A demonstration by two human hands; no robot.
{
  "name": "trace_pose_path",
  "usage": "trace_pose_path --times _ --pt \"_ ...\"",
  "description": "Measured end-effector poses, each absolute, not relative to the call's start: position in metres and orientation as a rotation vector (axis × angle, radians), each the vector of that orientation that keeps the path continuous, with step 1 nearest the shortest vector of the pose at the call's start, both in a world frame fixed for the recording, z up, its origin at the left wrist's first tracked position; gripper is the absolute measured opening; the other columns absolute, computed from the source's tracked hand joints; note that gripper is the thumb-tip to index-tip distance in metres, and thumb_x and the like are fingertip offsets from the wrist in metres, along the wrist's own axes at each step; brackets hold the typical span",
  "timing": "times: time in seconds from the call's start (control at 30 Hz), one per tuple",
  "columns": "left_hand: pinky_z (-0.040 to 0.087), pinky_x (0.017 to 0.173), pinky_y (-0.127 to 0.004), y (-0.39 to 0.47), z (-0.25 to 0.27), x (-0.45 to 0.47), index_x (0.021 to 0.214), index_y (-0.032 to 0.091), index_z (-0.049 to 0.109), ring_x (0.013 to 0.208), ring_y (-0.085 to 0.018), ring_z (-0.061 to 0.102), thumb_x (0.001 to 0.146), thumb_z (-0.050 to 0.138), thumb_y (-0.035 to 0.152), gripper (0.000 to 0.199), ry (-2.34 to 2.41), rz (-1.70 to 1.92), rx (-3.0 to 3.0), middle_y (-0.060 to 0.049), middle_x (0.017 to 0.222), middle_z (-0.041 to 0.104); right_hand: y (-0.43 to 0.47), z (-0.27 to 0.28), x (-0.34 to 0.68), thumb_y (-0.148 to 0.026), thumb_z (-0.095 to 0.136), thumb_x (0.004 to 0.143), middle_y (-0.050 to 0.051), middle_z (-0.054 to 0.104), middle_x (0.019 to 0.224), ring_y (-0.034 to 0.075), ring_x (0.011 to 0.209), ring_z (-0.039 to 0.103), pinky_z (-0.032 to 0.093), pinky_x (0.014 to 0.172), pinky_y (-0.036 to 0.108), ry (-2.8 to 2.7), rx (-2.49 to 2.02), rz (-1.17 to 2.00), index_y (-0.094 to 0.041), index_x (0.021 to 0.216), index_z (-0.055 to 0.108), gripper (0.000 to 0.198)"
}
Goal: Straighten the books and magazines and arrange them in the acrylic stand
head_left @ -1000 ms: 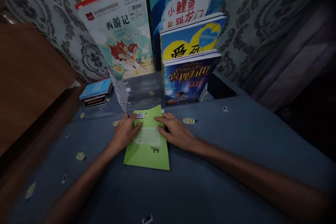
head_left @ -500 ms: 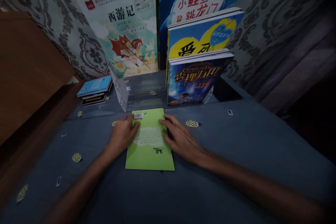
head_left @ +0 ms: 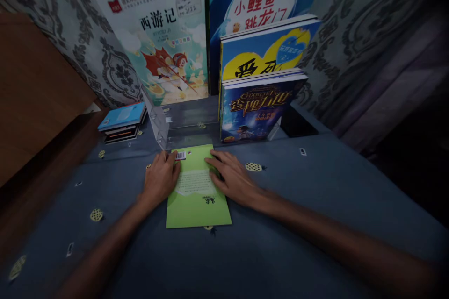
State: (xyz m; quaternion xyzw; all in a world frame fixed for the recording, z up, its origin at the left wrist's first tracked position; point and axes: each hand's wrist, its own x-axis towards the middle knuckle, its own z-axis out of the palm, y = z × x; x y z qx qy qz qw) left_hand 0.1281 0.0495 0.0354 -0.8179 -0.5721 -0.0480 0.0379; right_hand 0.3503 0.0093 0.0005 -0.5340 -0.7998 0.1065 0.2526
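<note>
A thin green book (head_left: 199, 215) lies back cover up on the dark blue cloth, its barcode at the far left corner. My left hand (head_left: 160, 175) holds its left edge, with the thumb along the side of the cover. On the opposite side, my right hand (head_left: 233, 175) grips the right edge, some fingertips resting on the cover. Whatever fingers are under the book are hidden. Just beyond it stands a clear plastic book rack (head_left: 157, 124); the book's far edge is close to the rack's front, and I cannot tell whether they touch.
In the rack's front right stands a dark blue book (head_left: 261, 112), with a blue and yellow book (head_left: 256, 51) behind. Further back are a white and teal book (head_left: 164, 42) and a teal book (head_left: 259, 0). Several small books (head_left: 122, 121) lie stacked at left.
The green book has slid slightly away from me, between both hands, baring more of a printed pineapple at its near edge. The camera view has shifted a little.
</note>
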Motion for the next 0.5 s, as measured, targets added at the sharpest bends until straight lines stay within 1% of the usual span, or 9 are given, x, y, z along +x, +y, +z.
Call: trace_pose_path --times 0.1,0.2,0.27,0.33,0.5 --pt "0.050 0.076 -0.036 0.050 0.033 0.132 0.132 0.016 0.057 0.110 -0.031 0.057 0.102 0.038 0.030 0.038 -1.701 -0.162 -2.479 -0.014 0.115 0.061 0.022 0.007 0.346 -0.021 0.049 0.094 0.021 0.057 0.137 0.035 0.124 0.051 0.043 0.104 0.054 -2.229 -1.483 0.203 -0.011 0.128 0.062 0.038" --pt "0.050 0.086 -0.040 0.054 0.028 0.131 0.131 0.013 0.058 0.112 -0.030 0.056 0.102 0.037 0.026 0.038 -1.609 -0.232 -2.523 -0.016 0.123 0.061 0.030 0.009 0.343 -0.022 0.048 0.095 0.020 0.060 0.131 0.035 0.119 0.051 0.044 0.101 0.054 -2.219 -1.500 0.129 -0.012 0.127 0.062 0.036" --pt "0.048 0.091 -0.042 0.057 0.025 0.130 0.130 0.012 0.058 0.113 -0.030 0.057 0.102 0.037 0.025 0.037 -1.579 -0.252 -2.537 -0.016 0.127 0.061 0.032 0.008 0.343 -0.022 0.049 0.096 0.020 0.061 0.127 0.035 0.117 0.053 0.045 0.101 0.052 -2.205 -1.515 0.104 -0.010 0.127 0.061 0.036" --pt "0.047 0.092 -0.044 0.057 0.023 0.129 0.131 0.012 0.058 0.114 -0.031 0.057 0.102 0.037 0.025 0.038 -1.578 -0.256 -2.537 -0.016 0.128 0.062 0.031 0.007 0.344 -0.022 0.050 0.095 0.020 0.061 0.125 0.034 0.116 0.054 0.045 0.101 0.050 -2.204 -1.531 0.094 -0.009 0.127 0.061 0.036" --pt "0.046 0.094 -0.046 0.055 0.023 0.129 0.130 0.014 0.060 0.116 -0.030 0.057 0.101 0.036 0.020 0.037 -1.509 -0.271 -2.550 -0.017 0.129 0.063 0.030 0.002 0.349 -0.022 0.050 0.095 0.019 0.063 0.127 0.033 0.118 0.055 0.044 0.102 0.050 -2.188 -1.499 0.109 -0.012 0.128 0.062 0.036"
